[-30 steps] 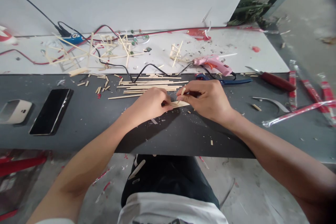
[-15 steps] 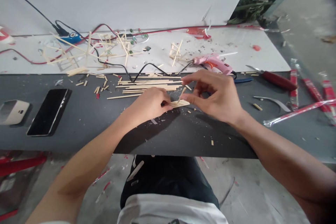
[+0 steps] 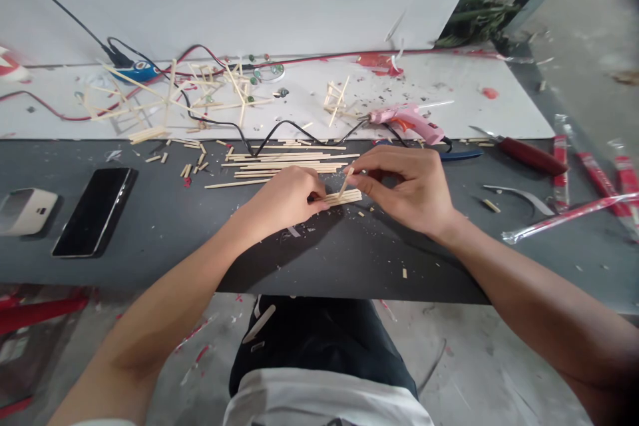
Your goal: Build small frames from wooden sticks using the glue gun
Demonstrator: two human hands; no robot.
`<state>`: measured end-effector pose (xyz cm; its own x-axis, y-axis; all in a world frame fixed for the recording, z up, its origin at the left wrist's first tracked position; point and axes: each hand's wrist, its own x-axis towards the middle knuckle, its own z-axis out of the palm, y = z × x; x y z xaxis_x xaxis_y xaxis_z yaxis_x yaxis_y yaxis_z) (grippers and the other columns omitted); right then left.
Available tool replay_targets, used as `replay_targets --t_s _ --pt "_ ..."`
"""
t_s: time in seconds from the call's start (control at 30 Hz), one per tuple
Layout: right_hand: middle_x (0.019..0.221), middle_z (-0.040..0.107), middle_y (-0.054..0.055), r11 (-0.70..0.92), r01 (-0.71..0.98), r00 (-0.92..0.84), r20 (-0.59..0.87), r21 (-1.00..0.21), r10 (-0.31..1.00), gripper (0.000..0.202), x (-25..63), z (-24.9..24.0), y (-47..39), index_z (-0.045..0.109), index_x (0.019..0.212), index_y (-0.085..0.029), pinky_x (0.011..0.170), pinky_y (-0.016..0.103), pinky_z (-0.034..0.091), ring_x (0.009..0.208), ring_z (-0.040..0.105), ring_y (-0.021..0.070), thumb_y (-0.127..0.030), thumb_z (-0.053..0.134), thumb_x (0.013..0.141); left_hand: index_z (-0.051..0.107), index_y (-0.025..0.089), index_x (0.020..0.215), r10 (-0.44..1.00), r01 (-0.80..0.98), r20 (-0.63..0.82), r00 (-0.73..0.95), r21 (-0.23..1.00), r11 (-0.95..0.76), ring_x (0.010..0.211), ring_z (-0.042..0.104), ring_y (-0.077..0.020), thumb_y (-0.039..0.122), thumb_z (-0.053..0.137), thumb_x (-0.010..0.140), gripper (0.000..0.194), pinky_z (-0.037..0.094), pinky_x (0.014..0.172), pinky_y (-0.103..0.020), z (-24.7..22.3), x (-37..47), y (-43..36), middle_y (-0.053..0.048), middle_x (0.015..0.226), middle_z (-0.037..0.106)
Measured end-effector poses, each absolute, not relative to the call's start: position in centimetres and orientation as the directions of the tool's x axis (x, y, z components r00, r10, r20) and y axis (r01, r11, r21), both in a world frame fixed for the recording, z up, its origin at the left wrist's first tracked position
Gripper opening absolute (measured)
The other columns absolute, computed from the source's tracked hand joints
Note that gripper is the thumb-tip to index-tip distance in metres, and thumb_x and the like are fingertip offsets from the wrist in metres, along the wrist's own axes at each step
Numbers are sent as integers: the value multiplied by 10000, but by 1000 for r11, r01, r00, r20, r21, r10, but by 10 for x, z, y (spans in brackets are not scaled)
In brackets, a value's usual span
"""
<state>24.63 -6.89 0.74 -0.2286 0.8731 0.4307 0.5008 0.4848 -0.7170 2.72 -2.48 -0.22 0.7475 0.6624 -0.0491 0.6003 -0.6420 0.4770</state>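
Observation:
My left hand point(image 3: 294, 194) is closed, pinching the left end of a few short wooden sticks point(image 3: 352, 196) that lie side by side just over the dark table. One short wooden stick point(image 3: 345, 184) stands tilted on top of them. The thumb and forefinger of my right hand point(image 3: 407, 183) are closed on its upper end. Behind my hands lies a row of long wooden sticks point(image 3: 284, 164), roughly parallel. A pink glue gun point(image 3: 412, 121) rests behind my right hand.
A phone point(image 3: 93, 212) and a white case point(image 3: 28, 211) lie at left. Stick structures point(image 3: 164, 96) and cables stand on the white board point(image 3: 299, 126). To the right are a red-handled knife point(image 3: 532, 154), a curved blade point(image 3: 522, 196) and red plastic wrappers point(image 3: 560, 170).
My right thumb and forefinger have come together on the upright stick; before, they were spread apart, with the thumb beside it. My left hand has stayed in place.

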Motion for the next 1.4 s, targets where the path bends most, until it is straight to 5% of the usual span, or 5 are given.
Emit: replay_targets --t_s 1.4 --pt "790 734 26 628 501 -334 536 -596 775 110 247 9 -65 727 854 -199 589 266 481 606 608 121 -253 661 923 790 182 884 668 615 -69 741 471 -633 718 621 -158 244 700 887 109 444 716 -310 0 27 -26 -54 865 703"
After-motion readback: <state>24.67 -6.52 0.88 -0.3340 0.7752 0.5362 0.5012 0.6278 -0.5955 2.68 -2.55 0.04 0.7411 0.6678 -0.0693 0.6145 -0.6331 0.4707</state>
